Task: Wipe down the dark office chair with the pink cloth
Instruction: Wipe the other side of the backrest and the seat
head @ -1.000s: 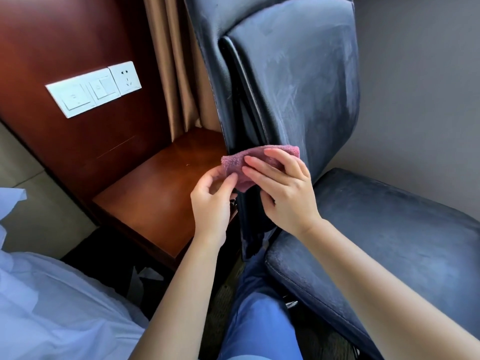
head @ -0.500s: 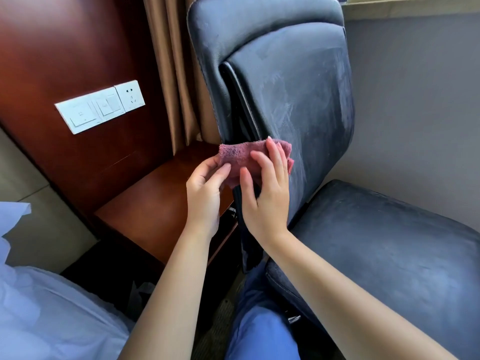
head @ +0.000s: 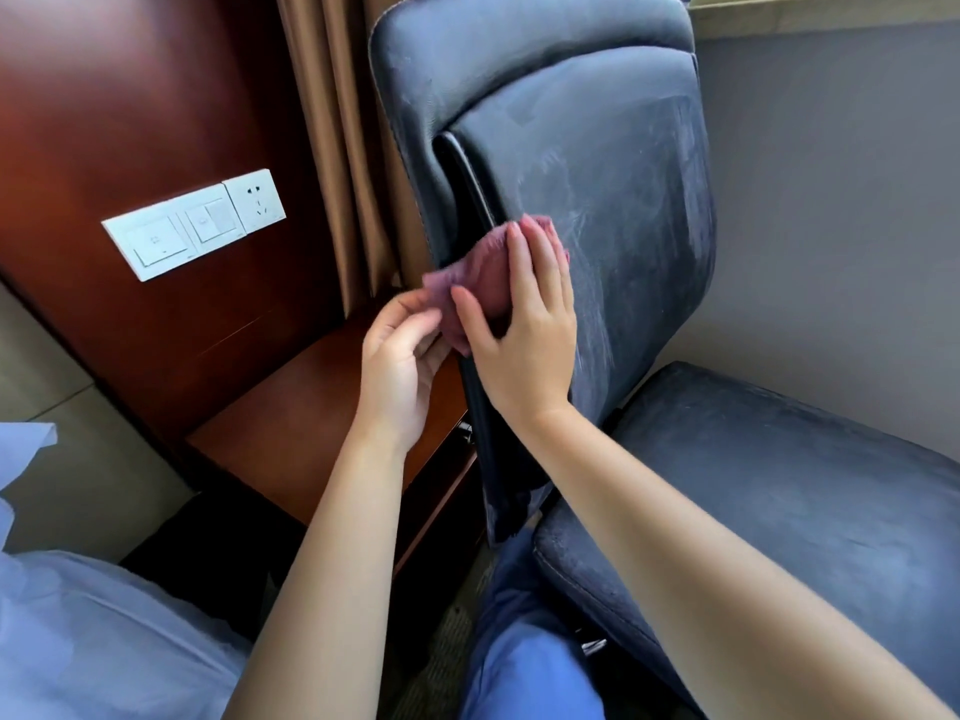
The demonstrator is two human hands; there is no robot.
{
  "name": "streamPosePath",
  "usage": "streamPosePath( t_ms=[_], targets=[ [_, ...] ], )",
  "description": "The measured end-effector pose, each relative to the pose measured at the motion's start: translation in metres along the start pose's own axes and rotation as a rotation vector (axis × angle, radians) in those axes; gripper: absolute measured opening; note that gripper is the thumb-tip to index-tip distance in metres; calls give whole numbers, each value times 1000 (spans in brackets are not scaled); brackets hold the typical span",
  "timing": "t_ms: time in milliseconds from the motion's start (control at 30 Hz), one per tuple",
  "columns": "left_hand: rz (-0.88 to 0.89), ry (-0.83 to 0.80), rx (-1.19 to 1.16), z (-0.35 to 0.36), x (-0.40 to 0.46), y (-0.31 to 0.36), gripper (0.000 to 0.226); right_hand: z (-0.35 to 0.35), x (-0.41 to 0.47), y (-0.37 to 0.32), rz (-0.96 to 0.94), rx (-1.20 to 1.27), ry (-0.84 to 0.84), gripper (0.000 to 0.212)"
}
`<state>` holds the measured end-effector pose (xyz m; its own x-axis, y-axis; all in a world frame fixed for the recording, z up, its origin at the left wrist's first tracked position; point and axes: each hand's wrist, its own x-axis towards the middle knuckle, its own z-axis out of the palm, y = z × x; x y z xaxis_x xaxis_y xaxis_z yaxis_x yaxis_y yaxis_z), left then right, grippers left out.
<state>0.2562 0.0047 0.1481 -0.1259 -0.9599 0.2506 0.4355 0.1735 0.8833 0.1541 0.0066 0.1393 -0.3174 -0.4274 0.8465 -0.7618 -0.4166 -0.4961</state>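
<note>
Pink cloth [head: 480,272] lies under the flat right fingers [head: 535,252], pressed against the chair [head: 613,200] back's 9 o'clock edge; left fingers [head: 415,311] pinch its lower corner. Wiping looks underway; next, probably a firm stroke toward 3 o'clock.

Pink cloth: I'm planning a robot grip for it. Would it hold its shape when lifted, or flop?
Likely floppy: the cloth bunches and folds under the right hand. Probably light, since the left hand's fingertips alone hold its edge. Its nappy surface suggests little slip.
</note>
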Motion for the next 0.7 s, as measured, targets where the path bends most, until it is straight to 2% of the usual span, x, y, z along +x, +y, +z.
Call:
streamPosePath(
  t_ms=[167, 333, 433, 533, 633, 700],
  targets=[
    [-70, -20, 70, -10, -5, -40, 25, -13, -68, 44, 34, -25, -24, 46],
    [-172, 61, 61, -14, -4, -51, 25, -15, -124, 63, 159, -58, -73, 51],
    [-264, 12, 161, -13, -8, -57, 27, -10, -100, 49, 209, 19, 3, 47],
    [-298, 1, 186, -9, -16, -55, 34, -2, -57, 28, 123, 56, 85, 39],
    [-294, 12, 188, -6, -25, -53, 35, 1, -37, 24, 40, 30, 74, 38],
    [-296, 20, 174, -8, -30, -56, 35, -3, -55, 31, 15, -11, 43, 43]
  ],
)
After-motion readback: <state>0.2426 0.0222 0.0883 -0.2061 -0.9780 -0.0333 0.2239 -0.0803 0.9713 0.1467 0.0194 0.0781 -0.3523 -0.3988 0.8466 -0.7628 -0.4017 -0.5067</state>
